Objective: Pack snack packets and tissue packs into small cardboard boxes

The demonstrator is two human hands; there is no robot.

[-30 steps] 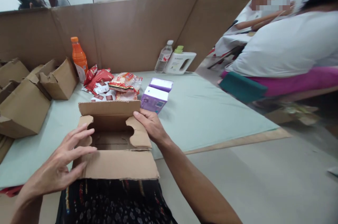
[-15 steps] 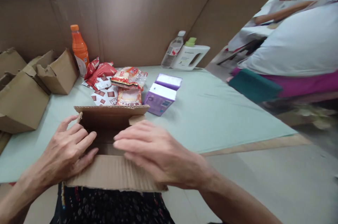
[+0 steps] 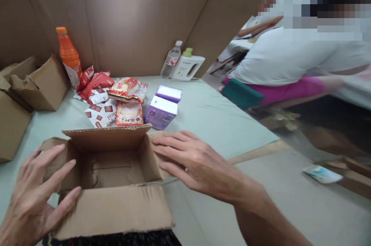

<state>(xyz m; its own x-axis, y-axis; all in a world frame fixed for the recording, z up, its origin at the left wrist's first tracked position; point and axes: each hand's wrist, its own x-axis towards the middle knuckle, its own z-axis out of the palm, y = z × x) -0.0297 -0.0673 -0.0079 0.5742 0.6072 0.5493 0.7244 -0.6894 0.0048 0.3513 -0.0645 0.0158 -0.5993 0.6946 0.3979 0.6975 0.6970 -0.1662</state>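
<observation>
In front of me stands a cardboard box (image 3: 116, 209) with its top flaps spread outward, and its inside shows bare cardboard. My left hand (image 3: 43, 190) rests at the left side flap with its fingers spread. On the opposite side, my right hand (image 3: 188, 157) lies against the right flap, fingers stretched out. Just beyond the box are a patterned white packet (image 3: 100, 114), a red bag (image 3: 97, 85), snack packs in red and clear plastic (image 3: 127, 89) and purple-and-white packs (image 3: 162, 112).
An orange bottle (image 3: 68, 58), a clear bottle (image 3: 171, 60) and a white jug (image 3: 188, 67) stand along the cardboard partition (image 3: 130, 26). More open boxes (image 3: 43, 87) are at the left. A person in a white shirt (image 3: 290, 56) sits at the right, beyond the table edge.
Both hands have moved apart from over the opening to the two sides. The side flaps now fold outward, and the box's inside is visible. The view has turned right.
</observation>
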